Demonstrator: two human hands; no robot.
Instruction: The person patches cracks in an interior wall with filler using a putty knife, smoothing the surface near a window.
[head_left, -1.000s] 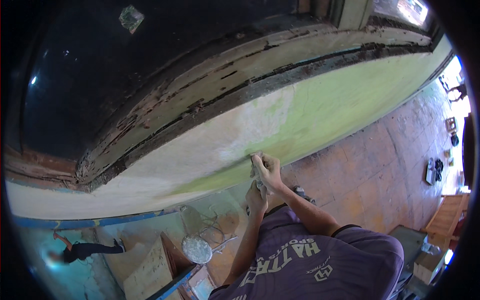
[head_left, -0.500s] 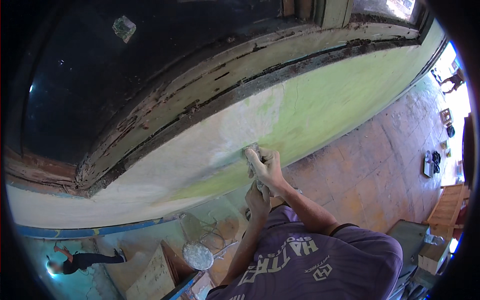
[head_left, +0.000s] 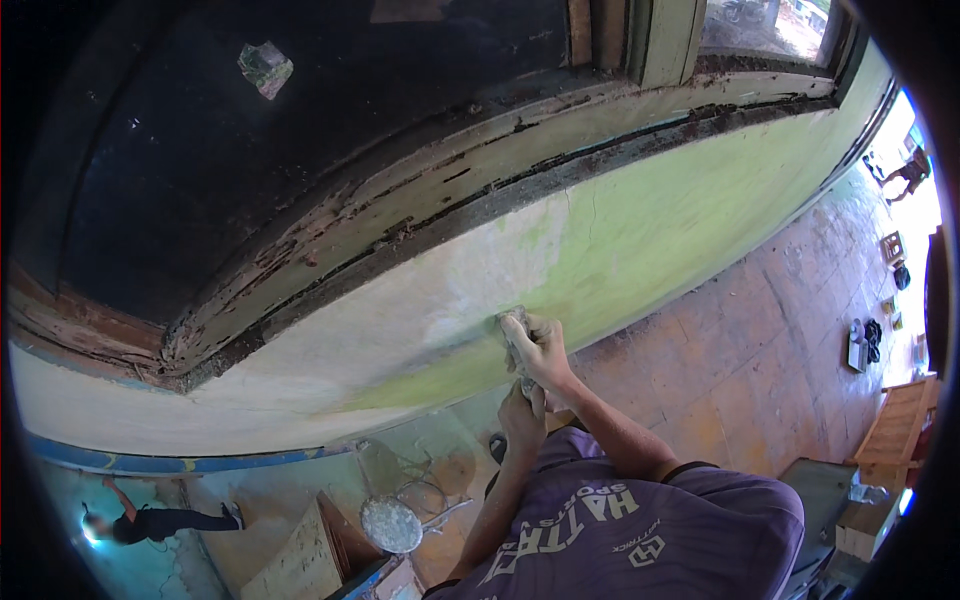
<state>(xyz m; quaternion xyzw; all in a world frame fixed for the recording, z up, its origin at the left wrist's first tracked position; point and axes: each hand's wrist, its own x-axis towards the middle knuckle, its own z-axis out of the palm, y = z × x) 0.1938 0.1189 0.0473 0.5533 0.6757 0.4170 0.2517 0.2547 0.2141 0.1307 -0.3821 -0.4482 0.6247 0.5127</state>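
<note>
Gripping a grey-smeared tool [head_left: 517,312] with the curled fingers of our right hand [head_left: 540,350], we are holding it at the patchy wall [head_left: 490,275], while our left hand [head_left: 522,415] is clasping its lower end with folded fingers. If we are pressing unevenly or our dusty-looking fingers are slipping, the tool could be gouging the wall or twisting loose.

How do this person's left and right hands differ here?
The right hand sits higher in the picture, nearer the wall; the left hand sits lower, nearer the purple shirt. The right hand grips the upper part of a tool, the left hand its lower end. The right forearm slants up leftward, the left forearm up rightward. Both hands are bare and closed on the same tool, mostly hiding it.
</note>
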